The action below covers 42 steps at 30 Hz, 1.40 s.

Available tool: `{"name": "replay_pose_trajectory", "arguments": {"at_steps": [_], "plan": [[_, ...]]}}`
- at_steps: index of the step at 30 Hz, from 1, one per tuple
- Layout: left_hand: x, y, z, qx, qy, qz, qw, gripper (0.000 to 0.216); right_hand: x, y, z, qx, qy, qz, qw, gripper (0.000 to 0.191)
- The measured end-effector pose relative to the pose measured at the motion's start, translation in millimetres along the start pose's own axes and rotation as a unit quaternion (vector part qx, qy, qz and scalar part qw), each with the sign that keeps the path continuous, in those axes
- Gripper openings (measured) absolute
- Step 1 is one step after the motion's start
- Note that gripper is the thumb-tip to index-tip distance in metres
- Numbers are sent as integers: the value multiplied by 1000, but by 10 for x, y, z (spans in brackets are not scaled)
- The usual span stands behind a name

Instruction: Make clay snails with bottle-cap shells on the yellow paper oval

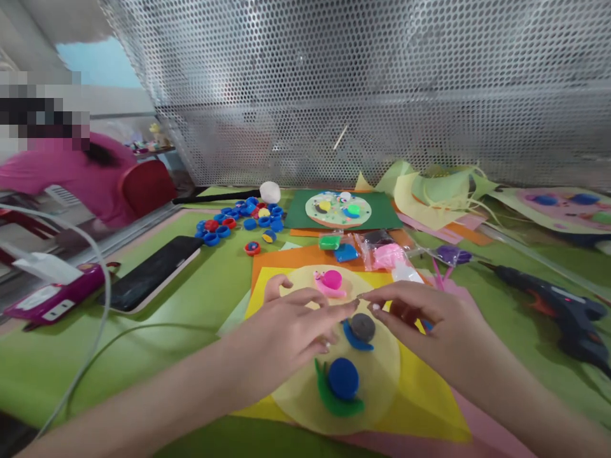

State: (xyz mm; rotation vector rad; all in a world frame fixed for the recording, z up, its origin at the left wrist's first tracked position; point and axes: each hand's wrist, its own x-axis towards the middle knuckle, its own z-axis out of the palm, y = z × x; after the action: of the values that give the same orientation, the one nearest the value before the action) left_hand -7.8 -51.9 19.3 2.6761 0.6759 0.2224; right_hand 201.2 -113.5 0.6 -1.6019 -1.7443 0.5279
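Note:
My left hand (298,321) reaches over a pale yellow paper disc (305,401), index finger stretched out and fingers apart. Its fingertip is near the fingers of my right hand (424,312), which pinch a small white bit (376,307), seemingly clay. Three snail shapes lie on the disc. The pink snail (330,283) has a magenta shell and white eyes. Just below the fingertips is the blue snail (358,334) with a grey shell. Nearest me is the green snail (338,391) with a blue cap-like shell.
Yellow sheet (429,407) lies under the disc. Behind are clay packets (389,256), a decorated disc (338,210) and several bottle caps (217,235). A phone (155,273) and power strip (57,296) lie left, a glue gun (554,308) right. A person (90,168) sits far left.

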Motion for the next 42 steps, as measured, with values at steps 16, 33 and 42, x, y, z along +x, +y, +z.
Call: {"name": "replay_pose_trajectory", "arguments": {"at_steps": [16, 33, 42], "plan": [[-188, -164, 224, 96, 79, 50, 991, 45, 12, 3, -60, -14, 13, -6, 1000, 17], [-276, -128, 152, 152, 35, 94, 983, 58, 21, 12, -81, -32, 12, -5, 999, 15], [-330, -86, 188, 207, 63, 123, 969, 57, 22, 26, -80, -39, 11, -3, 999, 14]]}}
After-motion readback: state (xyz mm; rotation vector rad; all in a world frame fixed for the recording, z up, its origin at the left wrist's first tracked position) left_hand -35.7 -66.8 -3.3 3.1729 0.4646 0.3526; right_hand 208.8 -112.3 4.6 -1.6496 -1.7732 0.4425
